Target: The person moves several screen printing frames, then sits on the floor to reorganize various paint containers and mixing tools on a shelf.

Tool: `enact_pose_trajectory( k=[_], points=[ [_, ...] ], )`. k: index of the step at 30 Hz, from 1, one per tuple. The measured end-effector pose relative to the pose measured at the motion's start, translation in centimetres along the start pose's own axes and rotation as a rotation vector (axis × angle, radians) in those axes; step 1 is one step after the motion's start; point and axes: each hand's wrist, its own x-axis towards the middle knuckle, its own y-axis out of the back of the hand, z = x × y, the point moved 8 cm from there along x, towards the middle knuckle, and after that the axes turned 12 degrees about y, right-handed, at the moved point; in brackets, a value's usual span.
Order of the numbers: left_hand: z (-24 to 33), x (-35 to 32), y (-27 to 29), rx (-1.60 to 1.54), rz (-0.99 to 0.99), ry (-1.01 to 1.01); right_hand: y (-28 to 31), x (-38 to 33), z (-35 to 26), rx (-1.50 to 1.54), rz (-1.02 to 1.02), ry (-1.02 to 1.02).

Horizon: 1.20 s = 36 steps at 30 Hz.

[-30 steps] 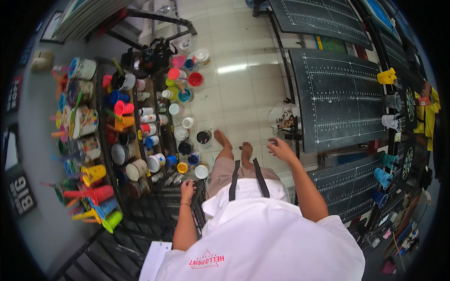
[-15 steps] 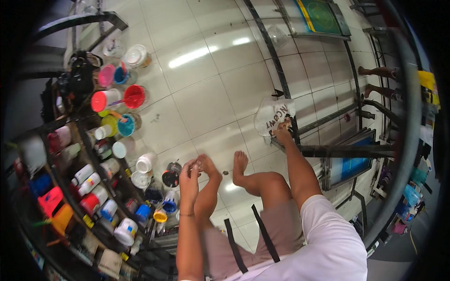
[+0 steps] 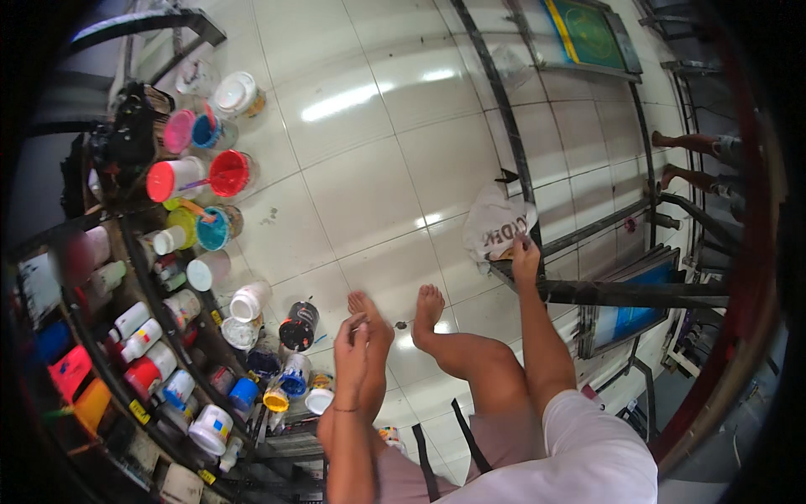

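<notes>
Progress looks early: white plastic bag on the rack's edge is pinched by the right hand, nothing lifted yet. Left hand is held loosely open, empty, above paint pots.

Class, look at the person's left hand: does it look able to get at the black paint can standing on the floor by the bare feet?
Probably yes. The left hand hovers with nothing seen in it, just right of the black paint can, and only bare floor tile shows between them.
</notes>
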Motion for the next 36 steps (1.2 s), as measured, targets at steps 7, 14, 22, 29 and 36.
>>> enact_pose_trajectory(
  k=[7,14,22,29,36],
  points=[
    [7.0,-11.8,-5.1,-0.149,-0.157,0.166,4.0,-11.7,-31.9,-0.025,-0.071,0.192],
    [19.3,-21.1,-7.7,-0.661,-0.566,0.055,9.3,-19.0,-54.5,0.473,-0.626,0.311],
    [32.4,-35.9,-10.3,-0.870,-0.792,0.027,17.1,-14.8,-66.4,0.678,-0.521,0.461],
    [38.5,-38.5,-14.6,-0.261,-0.424,-0.464,14.9,-15.0,-67.9,0.119,-0.605,0.748],
    [44.1,-38.4,-13.6,0.066,0.056,-0.671,16.8,-15.3,-70.9,0.021,-0.518,0.779]
  ],
)
